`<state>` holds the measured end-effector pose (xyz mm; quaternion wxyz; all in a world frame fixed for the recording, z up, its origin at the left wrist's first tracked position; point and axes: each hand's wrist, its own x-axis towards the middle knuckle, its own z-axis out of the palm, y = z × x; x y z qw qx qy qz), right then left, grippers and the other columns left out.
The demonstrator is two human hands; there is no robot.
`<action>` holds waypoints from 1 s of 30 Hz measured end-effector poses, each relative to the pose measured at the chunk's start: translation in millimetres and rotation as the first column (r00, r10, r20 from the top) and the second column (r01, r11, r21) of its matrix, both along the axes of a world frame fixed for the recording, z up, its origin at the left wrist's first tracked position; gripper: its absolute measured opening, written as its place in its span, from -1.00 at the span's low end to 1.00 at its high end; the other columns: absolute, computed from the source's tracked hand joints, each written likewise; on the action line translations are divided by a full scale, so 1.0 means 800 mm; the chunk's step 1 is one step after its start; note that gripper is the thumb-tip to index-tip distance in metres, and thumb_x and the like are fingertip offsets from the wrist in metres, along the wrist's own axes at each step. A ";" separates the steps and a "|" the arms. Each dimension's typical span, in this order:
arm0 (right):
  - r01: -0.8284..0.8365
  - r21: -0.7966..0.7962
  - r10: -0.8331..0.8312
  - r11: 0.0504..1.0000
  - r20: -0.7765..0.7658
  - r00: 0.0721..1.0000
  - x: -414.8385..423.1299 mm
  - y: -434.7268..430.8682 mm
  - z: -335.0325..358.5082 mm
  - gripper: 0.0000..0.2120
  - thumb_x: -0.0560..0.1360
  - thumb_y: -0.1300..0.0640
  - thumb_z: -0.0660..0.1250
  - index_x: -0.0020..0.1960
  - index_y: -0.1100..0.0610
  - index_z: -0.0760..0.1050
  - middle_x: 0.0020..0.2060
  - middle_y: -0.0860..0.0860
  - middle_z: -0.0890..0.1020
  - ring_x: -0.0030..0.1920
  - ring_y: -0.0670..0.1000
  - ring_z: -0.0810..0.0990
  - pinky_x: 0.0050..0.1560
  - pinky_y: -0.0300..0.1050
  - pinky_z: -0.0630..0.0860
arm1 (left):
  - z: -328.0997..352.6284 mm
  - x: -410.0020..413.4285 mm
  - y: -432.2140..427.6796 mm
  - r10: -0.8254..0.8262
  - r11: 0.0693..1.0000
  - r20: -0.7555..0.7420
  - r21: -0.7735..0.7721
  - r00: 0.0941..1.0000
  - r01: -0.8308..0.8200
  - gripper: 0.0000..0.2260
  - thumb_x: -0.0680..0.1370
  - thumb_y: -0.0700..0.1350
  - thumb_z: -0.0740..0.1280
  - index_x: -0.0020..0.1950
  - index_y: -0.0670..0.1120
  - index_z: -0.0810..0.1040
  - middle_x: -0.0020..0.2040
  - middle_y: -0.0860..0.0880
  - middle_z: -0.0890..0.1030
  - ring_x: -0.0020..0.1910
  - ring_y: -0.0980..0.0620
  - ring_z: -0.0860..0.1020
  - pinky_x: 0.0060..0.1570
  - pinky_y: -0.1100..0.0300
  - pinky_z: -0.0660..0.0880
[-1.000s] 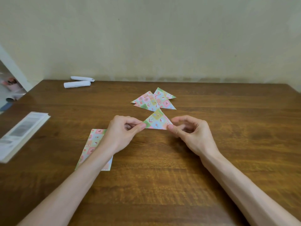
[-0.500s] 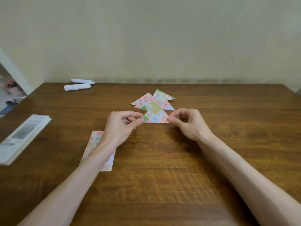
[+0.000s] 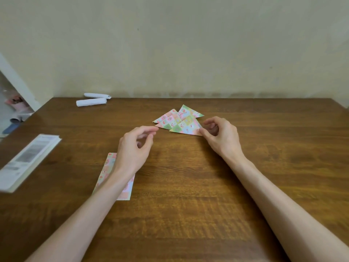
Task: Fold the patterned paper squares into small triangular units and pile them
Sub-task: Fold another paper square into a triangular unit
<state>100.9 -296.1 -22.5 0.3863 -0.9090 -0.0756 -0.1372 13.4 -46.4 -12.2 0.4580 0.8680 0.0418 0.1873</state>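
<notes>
A pile of folded patterned paper triangles (image 3: 174, 118) lies at the middle back of the wooden table (image 3: 188, 195). The newest triangle (image 3: 186, 127) rests on the pile's front edge. My right hand (image 3: 220, 136) pinches that triangle's right corner between thumb and forefinger. My left hand (image 3: 135, 148) hovers just left of the pile with loosely curled fingers and holds nothing. A stack of unfolded patterned paper squares (image 3: 113, 176) lies under my left wrist, partly hidden by the forearm.
Two white paper rolls (image 3: 91, 101) lie at the table's back left edge. A white printed booklet (image 3: 26, 161) lies at the left edge. The table meets a pale wall at the back.
Both hands carried the folded triangle away from me onto the front of the pile. My left hand let go of its left corner and drew back; my right hand still pinches the right corner.
</notes>
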 end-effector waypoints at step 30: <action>-0.508 -0.325 0.507 0.798 -0.093 0.857 -0.091 0.176 -0.005 -0.30 0.35 -0.49 0.39 0.36 -0.13 0.56 0.24 -0.09 0.45 0.25 -0.01 0.33 0.13 -0.04 0.23 | 0.028 -0.014 0.080 -0.118 0.988 0.028 0.103 0.993 0.115 -0.77 0.65 -0.17 0.36 0.24 0.07 0.67 0.03 0.20 0.70 0.10 0.20 0.65 0.14 0.01 0.63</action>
